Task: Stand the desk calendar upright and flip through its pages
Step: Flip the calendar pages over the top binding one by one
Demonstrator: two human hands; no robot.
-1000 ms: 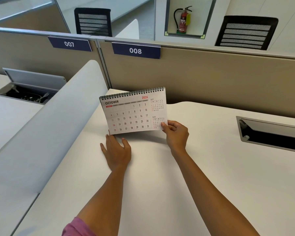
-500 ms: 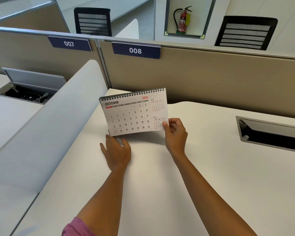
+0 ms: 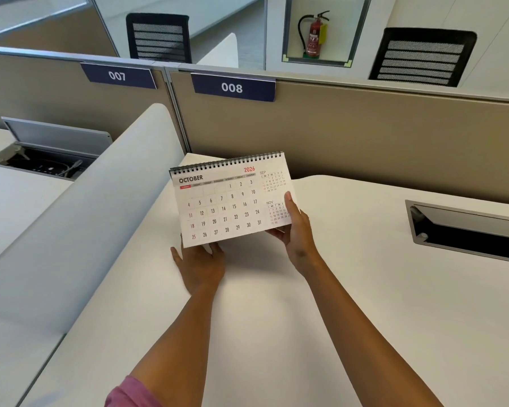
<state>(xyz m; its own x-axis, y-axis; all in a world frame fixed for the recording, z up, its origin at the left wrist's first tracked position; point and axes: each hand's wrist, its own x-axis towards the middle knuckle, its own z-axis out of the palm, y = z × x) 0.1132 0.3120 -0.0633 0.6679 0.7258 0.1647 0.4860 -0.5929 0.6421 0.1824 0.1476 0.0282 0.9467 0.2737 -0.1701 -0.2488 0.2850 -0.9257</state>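
Note:
The desk calendar point(image 3: 227, 201) is a white spiral-bound one with a black coil along its top, and it stands upright on the white desk point(image 3: 350, 289), showing the OCTOBER 2026 page. My right hand point(image 3: 297, 233) grips the page's lower right corner, thumb on the front by the small NOV grid and fingers behind. My left hand point(image 3: 200, 265) lies flat on the desk at the calendar's lower left edge, its fingertips hidden under the page. Whether they hold the base cannot be told.
A rounded white divider point(image 3: 80, 239) slopes along the left. A tan partition point(image 3: 365, 136) with labels 007 and 008 closes the back. A recessed cable slot point(image 3: 467, 230) is sunk into the desk at right, and an open cable box point(image 3: 47, 154) lies on the neighbouring desk.
My right thumb has slid up the page's right edge, and the page's lower right corner has lifted slightly. My left hand has stayed put.

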